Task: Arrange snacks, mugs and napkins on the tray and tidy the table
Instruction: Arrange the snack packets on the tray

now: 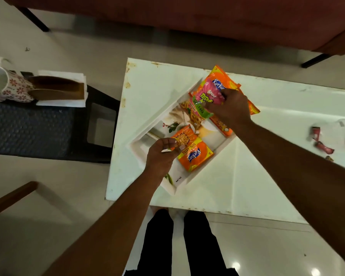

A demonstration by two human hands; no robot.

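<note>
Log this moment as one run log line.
stage: loading snacks | right hand: gripping pink snack packet over tray | left hand: at orange Kurkure packet | mug: off tray

Both forearms bare, no sleeves, no jewellery seen. Black trousers [187, 242] on both legs, below the tabletop [237, 176] near edge.

Glossy foil packets on a shiny white tray and table

The snack packets [195, 154] look like glossy printed foil; the tray [147, 128] and table [247, 186] are smooth, shiny white, the table chipped at its edges. The floor [267, 251] is polished tile. The mug [10, 84] looks like glazed ceramic, the napkins [68, 103] like matt paper.
</note>
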